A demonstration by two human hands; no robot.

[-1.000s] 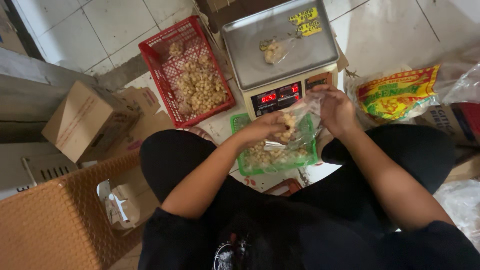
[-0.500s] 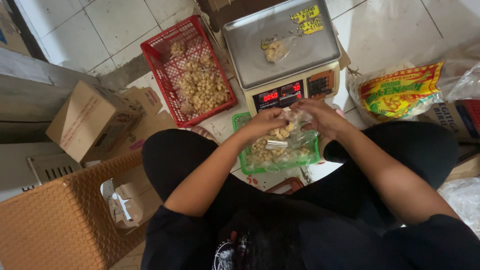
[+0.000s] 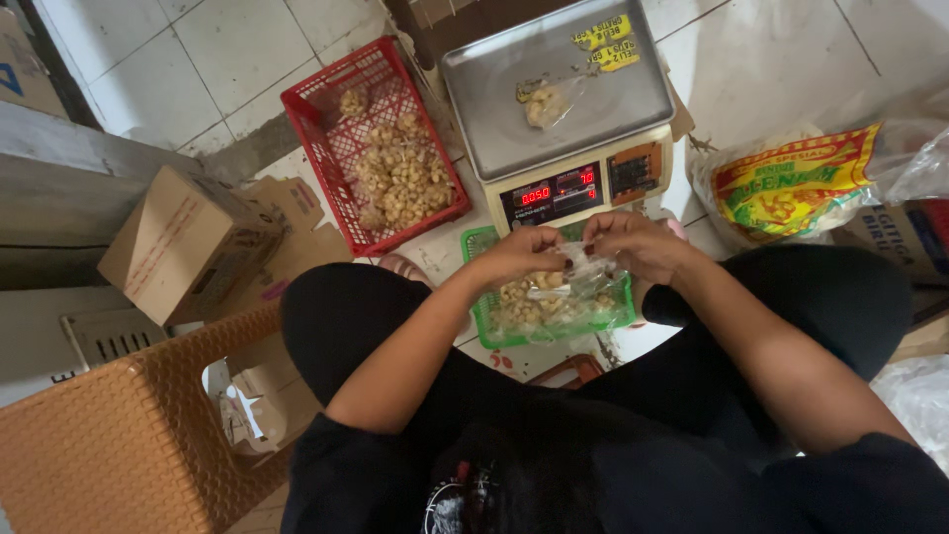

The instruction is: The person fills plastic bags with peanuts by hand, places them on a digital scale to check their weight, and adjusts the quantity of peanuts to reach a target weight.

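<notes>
My left hand (image 3: 519,254) and my right hand (image 3: 633,240) meet over a green basket (image 3: 491,329) and both pinch a small clear plastic bag (image 3: 581,265). The basket holds several clear packets of pale nuts. Just beyond my hands stands a digital scale (image 3: 563,99) with a steel pan; one small filled packet (image 3: 542,103) lies on the pan. The scale's red display is lit.
A red crate (image 3: 341,109) of nut packets sits left of the scale. A cardboard box (image 3: 183,242) and an orange plastic stool (image 3: 119,440) are at my left. A large printed sack (image 3: 791,183) lies at right on the white tiled floor.
My hands have drawn closer together and lower over the green basket, still working the clear bag. The view has shifted slightly.
</notes>
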